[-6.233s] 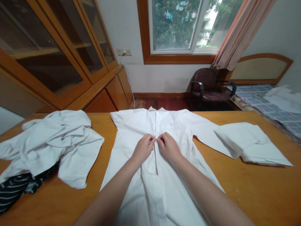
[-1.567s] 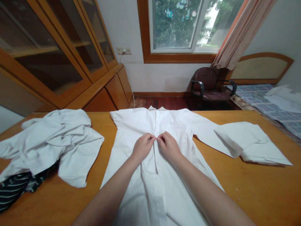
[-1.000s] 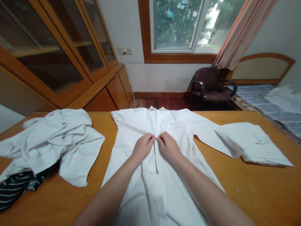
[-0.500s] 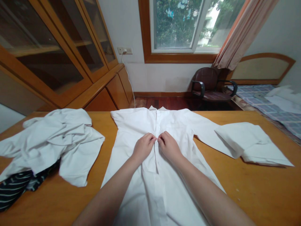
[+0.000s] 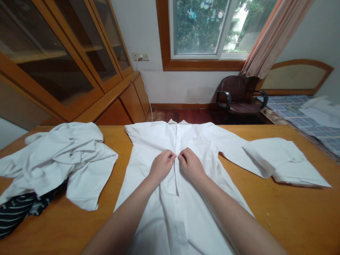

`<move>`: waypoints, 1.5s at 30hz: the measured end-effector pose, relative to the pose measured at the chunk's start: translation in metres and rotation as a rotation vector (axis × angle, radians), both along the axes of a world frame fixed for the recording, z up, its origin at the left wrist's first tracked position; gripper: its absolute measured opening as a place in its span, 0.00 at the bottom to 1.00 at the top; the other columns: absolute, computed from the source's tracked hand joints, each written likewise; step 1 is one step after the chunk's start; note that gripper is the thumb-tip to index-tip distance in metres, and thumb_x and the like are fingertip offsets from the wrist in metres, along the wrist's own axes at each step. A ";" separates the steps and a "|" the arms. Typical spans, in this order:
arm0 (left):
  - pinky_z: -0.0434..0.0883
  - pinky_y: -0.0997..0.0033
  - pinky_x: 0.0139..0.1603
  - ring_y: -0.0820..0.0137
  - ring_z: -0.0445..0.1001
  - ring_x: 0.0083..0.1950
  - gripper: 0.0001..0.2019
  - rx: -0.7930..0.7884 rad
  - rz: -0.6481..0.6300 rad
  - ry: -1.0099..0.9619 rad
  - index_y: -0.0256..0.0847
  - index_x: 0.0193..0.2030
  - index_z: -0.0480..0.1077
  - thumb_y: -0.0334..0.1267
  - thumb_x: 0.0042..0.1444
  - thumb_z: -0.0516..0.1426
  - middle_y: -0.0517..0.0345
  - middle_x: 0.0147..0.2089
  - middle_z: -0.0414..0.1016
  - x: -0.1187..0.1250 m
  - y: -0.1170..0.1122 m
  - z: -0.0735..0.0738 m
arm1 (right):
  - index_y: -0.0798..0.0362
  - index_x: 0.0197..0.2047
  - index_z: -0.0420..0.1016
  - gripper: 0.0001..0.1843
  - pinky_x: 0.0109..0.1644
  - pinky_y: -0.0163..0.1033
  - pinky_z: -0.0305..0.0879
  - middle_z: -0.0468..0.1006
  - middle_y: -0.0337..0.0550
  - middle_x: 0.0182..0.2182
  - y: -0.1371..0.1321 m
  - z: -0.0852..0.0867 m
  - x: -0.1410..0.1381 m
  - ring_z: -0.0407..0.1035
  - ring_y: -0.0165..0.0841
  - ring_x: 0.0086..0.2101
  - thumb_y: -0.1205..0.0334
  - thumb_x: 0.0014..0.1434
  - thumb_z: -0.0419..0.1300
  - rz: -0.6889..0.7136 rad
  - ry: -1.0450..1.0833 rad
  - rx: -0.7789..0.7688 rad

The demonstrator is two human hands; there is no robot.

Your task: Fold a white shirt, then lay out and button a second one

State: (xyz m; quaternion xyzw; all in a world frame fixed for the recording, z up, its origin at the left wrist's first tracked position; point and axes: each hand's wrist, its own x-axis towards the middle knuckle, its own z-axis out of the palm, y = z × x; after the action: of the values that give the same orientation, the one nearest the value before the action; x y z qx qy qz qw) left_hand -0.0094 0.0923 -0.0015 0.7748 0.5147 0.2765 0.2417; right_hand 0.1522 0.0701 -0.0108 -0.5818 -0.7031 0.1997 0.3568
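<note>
A white button-up shirt [image 5: 148, 141] lies spread front-up on the wooden table [image 5: 292, 205], collar at the far edge. My left hand [image 5: 161, 166] and my right hand [image 5: 190, 164] meet at the middle of the shirt's front placket. Both hands have their fingers curled and pinch the two front edges together at chest height. The fingertips nearly touch each other. What sits between the fingertips is too small to make out. Below the hands the placket lies partly apart.
A crumpled pile of white garments [image 5: 58, 159] covers a dark striped one [image 5: 16, 212] at the left. A folded white garment [image 5: 284, 161] lies at the right. Beyond the table stand a glass-door cabinet [image 5: 61, 60], a chair [image 5: 236, 94] and a bed [image 5: 310, 117].
Almost nothing differs: both hands stay pinched at the same spot on the placket, with only tiny finger and camera shifts.
</note>
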 end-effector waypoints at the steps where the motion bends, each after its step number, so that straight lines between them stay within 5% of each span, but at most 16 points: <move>1: 0.66 0.68 0.40 0.66 0.73 0.38 0.09 0.002 0.003 -0.001 0.43 0.33 0.69 0.38 0.64 0.52 0.57 0.36 0.75 0.000 0.000 0.000 | 0.50 0.34 0.68 0.08 0.42 0.39 0.61 0.70 0.40 0.34 0.000 0.000 0.000 0.67 0.35 0.37 0.67 0.66 0.53 -0.002 0.003 0.000; 24: 0.67 0.69 0.39 0.67 0.74 0.37 0.09 -0.007 0.056 -0.007 0.42 0.33 0.73 0.38 0.62 0.55 0.57 0.36 0.78 0.001 0.000 0.001 | 0.50 0.34 0.67 0.08 0.43 0.39 0.62 0.70 0.40 0.33 0.001 -0.004 0.001 0.68 0.35 0.37 0.65 0.66 0.52 -0.001 0.037 -0.005; 45: 0.70 0.71 0.38 0.67 0.76 0.36 0.10 -0.143 0.057 -0.226 0.41 0.32 0.77 0.41 0.57 0.56 0.57 0.33 0.80 -0.003 0.006 -0.003 | 0.50 0.31 0.69 0.05 0.37 0.37 0.60 0.70 0.38 0.29 -0.002 0.001 0.001 0.66 0.33 0.32 0.67 0.58 0.57 -0.004 0.058 -0.025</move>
State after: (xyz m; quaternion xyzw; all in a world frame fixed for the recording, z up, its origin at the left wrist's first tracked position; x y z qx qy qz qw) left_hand -0.0128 0.0983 -0.0042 0.7046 0.5244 0.3310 0.3448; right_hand 0.1528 0.0684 -0.0096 -0.5814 -0.6888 0.2248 0.3701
